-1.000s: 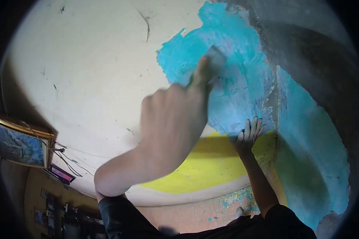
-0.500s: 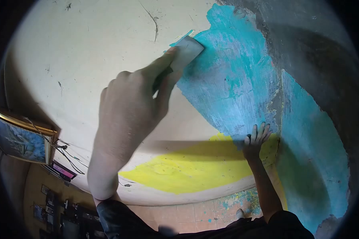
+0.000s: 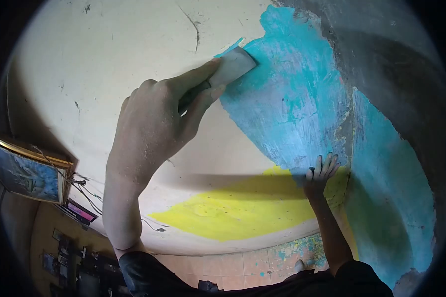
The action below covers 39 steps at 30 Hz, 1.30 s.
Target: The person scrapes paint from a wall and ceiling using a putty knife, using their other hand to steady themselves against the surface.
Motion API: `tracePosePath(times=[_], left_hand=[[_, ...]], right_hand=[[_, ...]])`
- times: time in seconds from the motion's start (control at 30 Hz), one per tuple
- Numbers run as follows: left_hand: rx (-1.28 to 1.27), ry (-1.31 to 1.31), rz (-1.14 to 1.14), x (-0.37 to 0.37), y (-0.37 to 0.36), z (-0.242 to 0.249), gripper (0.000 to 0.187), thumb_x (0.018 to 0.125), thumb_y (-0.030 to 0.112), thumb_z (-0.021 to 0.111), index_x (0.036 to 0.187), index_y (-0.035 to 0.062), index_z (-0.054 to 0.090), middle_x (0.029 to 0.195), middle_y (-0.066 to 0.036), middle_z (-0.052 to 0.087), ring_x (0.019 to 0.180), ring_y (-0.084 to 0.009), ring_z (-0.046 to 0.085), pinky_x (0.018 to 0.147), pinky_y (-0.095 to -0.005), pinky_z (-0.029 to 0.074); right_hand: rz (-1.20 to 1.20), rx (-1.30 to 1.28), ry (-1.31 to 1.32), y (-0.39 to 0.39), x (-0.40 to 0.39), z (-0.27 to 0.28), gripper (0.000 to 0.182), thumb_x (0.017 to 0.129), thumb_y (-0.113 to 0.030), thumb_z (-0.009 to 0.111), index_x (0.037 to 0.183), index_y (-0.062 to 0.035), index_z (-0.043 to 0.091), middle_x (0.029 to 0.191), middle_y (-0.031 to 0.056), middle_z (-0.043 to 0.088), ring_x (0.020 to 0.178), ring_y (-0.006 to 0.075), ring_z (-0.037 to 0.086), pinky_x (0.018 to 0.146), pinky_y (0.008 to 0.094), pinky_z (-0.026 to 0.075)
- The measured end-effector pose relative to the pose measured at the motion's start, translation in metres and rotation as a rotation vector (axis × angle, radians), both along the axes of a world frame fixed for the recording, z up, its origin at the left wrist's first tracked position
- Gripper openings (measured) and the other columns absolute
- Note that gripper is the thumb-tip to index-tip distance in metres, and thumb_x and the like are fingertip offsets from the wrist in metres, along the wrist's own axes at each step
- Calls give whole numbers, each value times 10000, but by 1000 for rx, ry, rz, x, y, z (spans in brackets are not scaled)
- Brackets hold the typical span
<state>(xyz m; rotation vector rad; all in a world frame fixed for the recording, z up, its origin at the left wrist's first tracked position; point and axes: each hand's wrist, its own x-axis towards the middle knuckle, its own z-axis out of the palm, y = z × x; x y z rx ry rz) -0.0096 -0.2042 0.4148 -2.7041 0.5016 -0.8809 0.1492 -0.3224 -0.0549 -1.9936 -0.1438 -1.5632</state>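
My left hand [image 3: 156,111] grips a scraper [image 3: 234,67] between thumb and fingers; its handle is mostly hidden in the hand. The flat blade lies against the wall, where cream paint meets an exposed turquoise patch [image 3: 292,94]. A narrow strip of turquoise shows along the blade's upper edge. Lower down, my right hand [image 3: 320,174] rests on the wall with its fingers spread, near the bottom of the turquoise patch. It holds nothing. Cream paint [image 3: 109,44] covers the wall to the left, with a few cracks and chips.
A yellow patch [image 3: 233,213] spreads across the lower wall. Bare grey plaster [image 3: 381,44] and more turquoise lie around the corner at right. Paint flakes [image 3: 287,250] litter the tiled floor. At left hang a framed picture [image 3: 29,171] and loose cables [image 3: 86,190].
My left hand and wrist have swung slightly down and left, tilting the scraper a little. The blade stays at the patch's upper left edge. My right hand keeps its place on the wall.
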Motion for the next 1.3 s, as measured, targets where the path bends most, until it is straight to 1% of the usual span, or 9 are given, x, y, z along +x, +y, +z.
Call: tracePosePath(times=[0.07,0.3,0.4,0.53,0.77,0.83,0.93,1.13,1.3], left_hand=[[-12,-29,-107,4,11,-4,373,936,229,658,1286,101,637,596,-128,509,484,-150,359,522,-303,408],[1,3,-82,9,0,2,372,935,227,662,1278,85,639,615,-140,516,488,-157,359,520,-303,405],[14,-42,-173,14,5,2,385,933,233,668,1287,84,633,612,-142,505,493,-145,364,519,-300,406],[-9,34,-79,17,-10,9,399,930,238,677,1294,84,628,630,-157,567,512,-119,379,521,-292,415],[-16,44,-162,15,-8,12,394,942,233,662,1297,65,625,647,-105,624,503,-99,430,525,-284,423],[6,79,-62,13,-16,15,393,946,229,656,1300,64,622,658,-106,619,514,-97,425,529,-287,426],[12,74,-145,11,-5,16,383,950,223,649,1301,72,623,661,-102,612,515,-102,437,536,-291,429],[44,98,-67,19,-20,19,377,951,219,640,1305,90,619,695,-132,637,525,-126,488,563,-307,457],[93,67,-112,10,-15,24,389,948,232,644,1307,86,615,754,-139,692,548,-141,552,580,-320,482]], right_hand=[[5,-4,14,-3,0,0,456,1000,-285,355,1371,-23,390,1487,299,298,1378,557,248,1082,741,140],[-12,-17,-33,0,1,2,470,1014,-326,349,1378,-33,391,1487,306,286,1375,557,256,1089,729,141],[-2,-9,0,-5,1,-1,478,1020,-344,345,1387,-40,385,1488,297,291,1376,556,254,1088,727,142],[27,8,23,-4,-3,1,477,1022,-353,346,1385,-46,388,1493,273,300,1384,550,244,1089,726,138],[8,11,-18,-1,1,-5,479,1024,-356,347,1384,-42,389,1489,273,308,1384,547,242,1089,728,130],[9,18,5,-1,2,-3,473,1030,-354,333,1383,-44,387,1486,273,311,1380,543,251,1086,731,136],[25,20,0,-2,0,-2,471,1028,-351,340,1383,-45,385,1488,272,308,1383,538,250,1085,732,133],[30,33,0,-1,1,-2,482,1024,-358,351,1393,-49,375,1496,272,295,1391,535,237,1082,731,133],[47,11,3,-6,0,-1,477,1024,-354,353,1390,-48,377,1492,272,300,1389,535,239,1080,731,137]])
